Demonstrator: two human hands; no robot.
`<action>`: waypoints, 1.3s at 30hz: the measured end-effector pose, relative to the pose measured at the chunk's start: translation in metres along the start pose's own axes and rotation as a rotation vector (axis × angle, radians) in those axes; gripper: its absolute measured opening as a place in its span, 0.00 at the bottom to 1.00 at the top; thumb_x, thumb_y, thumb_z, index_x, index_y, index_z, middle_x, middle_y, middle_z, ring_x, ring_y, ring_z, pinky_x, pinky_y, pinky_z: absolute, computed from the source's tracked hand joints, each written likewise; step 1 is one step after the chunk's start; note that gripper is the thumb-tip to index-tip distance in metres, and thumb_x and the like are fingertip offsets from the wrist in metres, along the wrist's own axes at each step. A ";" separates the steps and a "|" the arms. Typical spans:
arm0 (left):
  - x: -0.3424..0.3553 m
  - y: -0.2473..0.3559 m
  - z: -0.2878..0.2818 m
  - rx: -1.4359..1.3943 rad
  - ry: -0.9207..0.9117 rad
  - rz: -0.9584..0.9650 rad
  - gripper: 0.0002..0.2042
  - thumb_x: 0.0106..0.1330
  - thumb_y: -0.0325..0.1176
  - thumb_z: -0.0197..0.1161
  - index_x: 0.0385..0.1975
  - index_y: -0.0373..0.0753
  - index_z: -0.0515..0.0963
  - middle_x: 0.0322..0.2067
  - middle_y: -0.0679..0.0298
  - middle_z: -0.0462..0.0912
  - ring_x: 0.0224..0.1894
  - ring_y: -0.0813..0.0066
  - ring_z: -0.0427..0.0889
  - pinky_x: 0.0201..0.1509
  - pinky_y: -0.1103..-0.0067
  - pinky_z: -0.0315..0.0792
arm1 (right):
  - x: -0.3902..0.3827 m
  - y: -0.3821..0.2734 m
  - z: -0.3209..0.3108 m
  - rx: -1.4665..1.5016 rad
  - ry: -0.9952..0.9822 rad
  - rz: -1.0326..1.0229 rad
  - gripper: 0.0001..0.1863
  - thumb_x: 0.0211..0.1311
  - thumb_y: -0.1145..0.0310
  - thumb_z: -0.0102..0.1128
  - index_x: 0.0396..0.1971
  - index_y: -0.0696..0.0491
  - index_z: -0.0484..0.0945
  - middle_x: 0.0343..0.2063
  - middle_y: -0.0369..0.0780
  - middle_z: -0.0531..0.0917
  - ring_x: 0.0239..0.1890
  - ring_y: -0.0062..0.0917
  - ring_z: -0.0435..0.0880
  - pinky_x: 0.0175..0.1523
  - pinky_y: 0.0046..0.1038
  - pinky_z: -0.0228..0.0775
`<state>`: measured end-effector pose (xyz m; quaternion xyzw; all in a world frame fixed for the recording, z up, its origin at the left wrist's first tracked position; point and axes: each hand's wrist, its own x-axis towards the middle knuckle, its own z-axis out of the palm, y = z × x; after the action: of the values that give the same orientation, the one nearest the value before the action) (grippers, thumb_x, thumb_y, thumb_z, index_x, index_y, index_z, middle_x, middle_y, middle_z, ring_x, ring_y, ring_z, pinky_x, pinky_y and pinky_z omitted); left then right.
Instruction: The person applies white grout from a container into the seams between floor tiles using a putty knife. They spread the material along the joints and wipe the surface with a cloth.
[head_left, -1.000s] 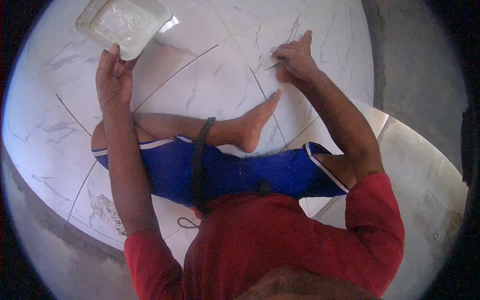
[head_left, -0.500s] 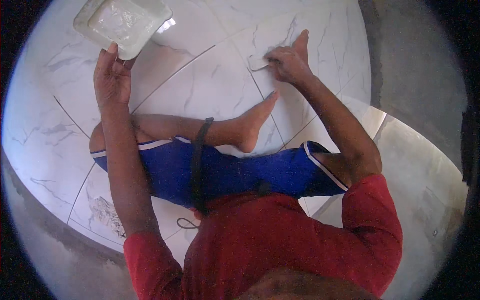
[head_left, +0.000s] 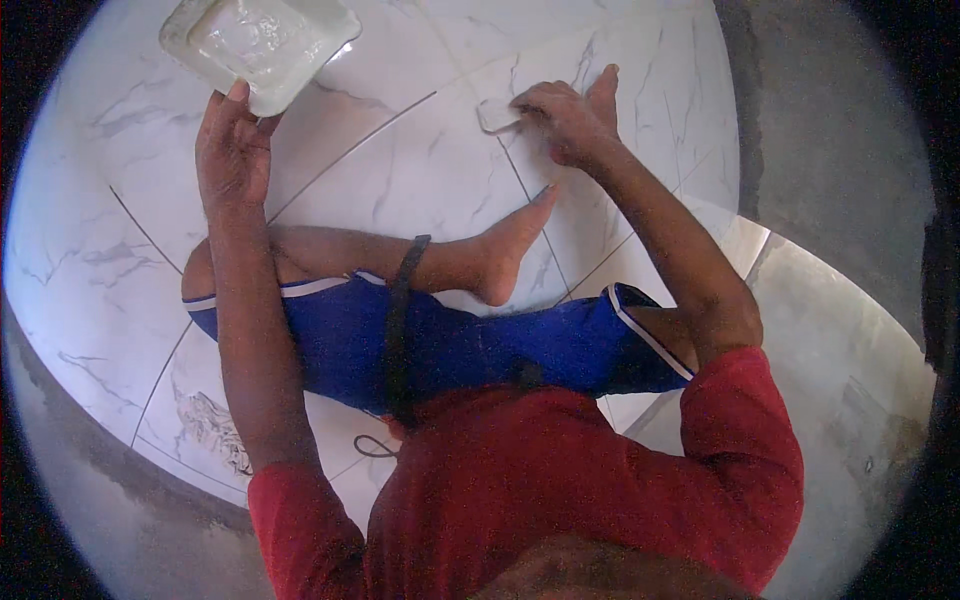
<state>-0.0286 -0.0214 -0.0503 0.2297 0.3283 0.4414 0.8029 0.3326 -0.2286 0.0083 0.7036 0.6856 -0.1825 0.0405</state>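
Observation:
My left hand (head_left: pixel 234 155) grips the near corner of a shallow white tray (head_left: pixel 300 82), thumb over its rim. Wet whitish paste (head_left: pixel 250 40) coats the tray's inside. Farther right, my right hand (head_left: pixel 572 122) is closed around a flat, pale scraper (head_left: pixel 494 117), whose edge lies on the marble-patterned tiles (head_left: pixel 400 165). The scraper is at the far end of a dark tile joint (head_left: pixel 526 190); beyond it the joint line looks pale. My fingers hide part of the scraper.
My bare foot (head_left: pixel 505 255) rests on the tiles near the right hand, the other foot (head_left: pixel 603 95) just behind it. A crumpled whitish cloth or bag (head_left: pixel 208 425) lies by my left arm. Rough grey concrete (head_left: pixel 810 120) borders the tiles at the right.
My right hand has slid the scraper a little left and away from me over the tiles. The tray in my left hand has shifted slightly to the right.

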 end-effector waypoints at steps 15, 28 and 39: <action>-0.003 0.004 0.011 -0.011 0.011 -0.004 0.23 0.70 0.32 0.62 0.60 0.29 0.66 0.59 0.54 0.75 0.63 0.62 0.75 0.66 0.64 0.72 | 0.015 -0.041 -0.012 -0.269 0.001 0.185 0.16 0.74 0.56 0.49 0.53 0.46 0.78 0.43 0.43 0.85 0.46 0.40 0.84 0.55 0.58 0.57; -0.003 0.000 0.008 0.065 0.019 -0.014 0.25 0.71 0.31 0.62 0.63 0.28 0.64 0.58 0.54 0.77 0.58 0.62 0.79 0.64 0.61 0.74 | -0.076 -0.035 0.033 0.011 -0.176 0.285 0.17 0.72 0.58 0.53 0.42 0.58 0.80 0.32 0.52 0.86 0.38 0.46 0.88 0.40 0.47 0.81; -0.022 0.000 0.023 0.494 -0.006 -0.004 0.31 0.61 0.30 0.73 0.64 0.31 0.71 0.58 0.58 0.77 0.54 0.71 0.80 0.49 0.79 0.76 | 0.027 -0.122 -0.040 0.674 0.368 0.271 0.23 0.61 0.58 0.65 0.52 0.56 0.78 0.39 0.49 0.86 0.39 0.38 0.87 0.48 0.38 0.78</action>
<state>-0.0205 -0.0419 -0.0273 0.4197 0.4244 0.3454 0.7242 0.2214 -0.1841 0.0608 0.7825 0.4843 -0.2607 -0.2920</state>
